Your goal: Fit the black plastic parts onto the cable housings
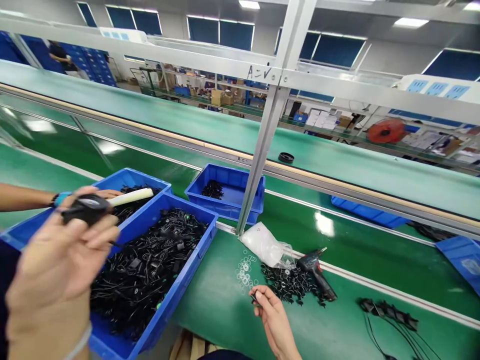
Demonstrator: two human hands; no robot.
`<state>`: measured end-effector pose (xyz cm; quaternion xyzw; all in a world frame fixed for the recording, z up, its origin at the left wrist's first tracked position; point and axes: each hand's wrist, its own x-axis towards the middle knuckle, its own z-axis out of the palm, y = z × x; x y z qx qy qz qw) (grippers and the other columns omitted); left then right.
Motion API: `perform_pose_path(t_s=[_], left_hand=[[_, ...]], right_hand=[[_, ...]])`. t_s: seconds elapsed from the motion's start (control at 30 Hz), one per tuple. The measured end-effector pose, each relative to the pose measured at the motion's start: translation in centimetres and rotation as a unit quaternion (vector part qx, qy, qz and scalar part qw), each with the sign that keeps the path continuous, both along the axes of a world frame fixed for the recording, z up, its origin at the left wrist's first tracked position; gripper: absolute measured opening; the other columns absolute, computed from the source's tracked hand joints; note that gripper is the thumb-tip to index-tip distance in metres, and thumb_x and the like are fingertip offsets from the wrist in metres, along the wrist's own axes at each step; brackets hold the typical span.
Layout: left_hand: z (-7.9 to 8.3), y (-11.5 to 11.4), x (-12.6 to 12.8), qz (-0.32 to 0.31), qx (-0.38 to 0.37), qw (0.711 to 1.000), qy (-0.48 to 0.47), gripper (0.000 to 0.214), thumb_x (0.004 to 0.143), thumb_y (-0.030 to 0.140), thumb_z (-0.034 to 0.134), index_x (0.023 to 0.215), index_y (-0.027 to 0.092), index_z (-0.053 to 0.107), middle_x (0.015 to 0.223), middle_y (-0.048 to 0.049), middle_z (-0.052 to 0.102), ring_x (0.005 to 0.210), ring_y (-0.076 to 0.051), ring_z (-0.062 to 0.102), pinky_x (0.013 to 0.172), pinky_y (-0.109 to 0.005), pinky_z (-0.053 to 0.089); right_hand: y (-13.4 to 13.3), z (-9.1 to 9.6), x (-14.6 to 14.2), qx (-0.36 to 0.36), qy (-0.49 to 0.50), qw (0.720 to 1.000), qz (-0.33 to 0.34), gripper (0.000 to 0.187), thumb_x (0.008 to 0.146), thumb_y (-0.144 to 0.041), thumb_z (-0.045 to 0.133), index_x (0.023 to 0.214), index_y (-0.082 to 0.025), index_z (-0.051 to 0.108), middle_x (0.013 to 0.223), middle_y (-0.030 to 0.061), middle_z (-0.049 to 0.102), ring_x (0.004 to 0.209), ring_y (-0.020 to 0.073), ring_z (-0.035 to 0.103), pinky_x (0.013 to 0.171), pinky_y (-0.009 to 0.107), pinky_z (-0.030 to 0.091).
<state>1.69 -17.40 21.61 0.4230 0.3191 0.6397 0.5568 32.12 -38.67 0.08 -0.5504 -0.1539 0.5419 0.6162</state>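
A: Where's the blk round part (88, 207) sitting?

B: Up in the L hand (71, 245); thumb + fingers are wrapping it. Both are blurring, so I'm not reading its long axis for sure.

A: And the R hand (272, 317)?

B: It's pinching a small blk pc (254, 297) btwn thumb + fingertips, low over the desk (213, 280). Too tiny for me to be calling its axis.

A: How are the two lying rel. to each other?

B: Round part's hanging up + left of the small pc, well apart, w/ the cable bin (178, 285) showing btwn them in view. L hand's having the round one, R hand's having the pc; nothing's touching across.

A: What's lying nr the R hand?

B: Clear rings (245, 272) are scattering just above the fingertips; a heap of blk clips (288, 285) is spreading up + right. Pwr driver (318, 275) is lying at the heap's right edge, plastic bag (264, 245) just behind.

A: Nr the L hand?

B: Bin's holding a tangle of blk cables (161, 265). Behind, a co-worker's hand (108, 194) is showing over the back bin (150, 179), white stick (133, 196) just beside; can't tell if it's gripping that.

A: Further out?

B: Blue tray (236, 195) is standing behind the bag, holding a few blk pcs; a blk ring (286, 157) is lying on the belt (337, 162) beyond.
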Motion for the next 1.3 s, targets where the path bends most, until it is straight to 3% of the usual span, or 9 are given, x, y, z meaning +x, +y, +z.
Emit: perform_pose_path(t_s=[0.1,0.23,0.3,0.4,0.6,0.97,1.1,1.17,1.3], left_hand=[[-3.3,-4.2,5.3,-0.077,-0.076,0.994,-0.010,0.058,0.060,0.029,0.092,0.113,0.021,0.069,0.085,-0.0040,0.062,0.054,-0.005,0.037,0.039,-0.013,0.033],[-9.3,-9.4,10.9,-0.177,-0.136,0.974,0.032,0.046,0.075,0.040,0.083,0.113,0.021,0.068,0.085,-0.0057,0.064,0.063,-0.011,0.053,0.057,-0.021,0.045],[-11.6,-11.9,12.9,-0.224,-0.155,0.961,0.054,0.046,0.076,0.042,0.082,0.114,0.020,0.067,0.090,-0.0077,0.066,0.065,-0.011,0.053,0.059,-0.022,0.044],[-13.6,-15.1,14.8,-0.258,-0.175,0.948,0.065,0.054,0.069,0.040,0.087,0.114,0.019,0.067,0.097,-0.0070,0.064,0.066,-0.009,0.049,0.059,-0.021,0.042],[-14.3,-17.8,16.3,-0.239,-0.191,0.950,0.063,0.054,0.063,0.040,0.090,0.109,0.020,0.068,0.089,-0.0016,0.056,0.069,-0.010,0.045,0.060,-0.020,0.041],[-14.1,-16.9,16.1,-0.261,-0.178,0.945,0.090,0.051,0.067,0.042,0.088,0.110,0.023,0.070,0.102,-0.0038,0.065,0.094,-0.018,0.054,0.084,-0.025,0.044],[-14.3,-16.6,15.8,-0.258,-0.181,0.943,0.104,0.050,0.067,0.042,0.087,0.110,0.023,0.070,0.101,-0.0037,0.065,0.093,-0.019,0.055,0.084,-0.026,0.044],[-14.6,-16.5,15.7,-0.249,-0.178,0.944,0.121,0.048,0.068,0.041,0.087,0.110,0.023,0.070,0.101,-0.0038,0.065,0.093,-0.019,0.055,0.084,-0.026,0.045],[-15.2,-16.6,15.4,-0.240,-0.165,0.939,0.180,0.046,0.068,0.038,0.086,0.109,0.023,0.070,0.103,-0.0046,0.065,0.094,-0.021,0.056,0.084,-0.028,0.045]], right_hand=[[0.2,2.1,1.7,0.040,0.019,0.999,0.013,0.033,0.075,-0.048,0.081,0.090,-0.020,0.073,0.091,0.0047,0.064,0.077,0.0146,0.053,0.064,0.024,0.046],[0.4,4.9,3.1,0.084,0.031,0.995,0.047,0.030,0.076,-0.046,0.080,0.092,-0.021,0.073,0.089,0.0030,0.061,0.081,0.0174,0.060,0.067,0.026,0.051],[0.5,6.2,3.4,0.105,0.000,0.992,0.074,0.029,0.079,-0.046,0.077,0.093,-0.021,0.072,0.089,0.0036,0.063,0.081,0.0189,0.062,0.068,0.028,0.054],[0.5,7.9,3.6,0.155,-0.117,0.974,0.118,0.024,0.086,-0.043,0.070,0.096,-0.021,0.072,0.090,0.0059,0.067,0.080,0.0198,0.064,0.071,0.030,0.055],[0.7,8.7,3.6,0.293,-0.391,0.859,0.153,0.014,0.092,-0.022,0.058,0.098,-0.023,0.071,0.094,0.0066,0.071,0.083,0.0188,0.064,0.063,0.026,0.050],[1.1,7.7,3.8,0.314,-0.454,0.814,0.181,0.019,0.093,-0.012,0.057,0.105,-0.025,0.064,0.099,0.0029,0.069,0.092,0.0173,0.061,0.071,0.027,0.050],[1.3,7.6,3.4,0.317,-0.489,0.788,0.198,0.012,0.095,-0.014,0.056,0.103,-0.022,0.061,0.093,0.0035,0.067,0.087,0.0177,0.059,0.074,0.030,0.047],[1.4,7.2,3.2,0.296,-0.535,0.764,0.205,0.005,0.096,-0.017,0.055,0.095,-0.021,0.058,0.086,0.0034,0.064,0.080,0.0181,0.056,0.071,0.031,0.043],[1.7,6.3,3.2,0.254,-0.651,0.682,0.216,0.033,0.102,-0.025,0.045,0.069,-0.022,0.045,0.065,0.0002,0.050,0.063,0.0166,0.043,0.060,0.031,0.031]])
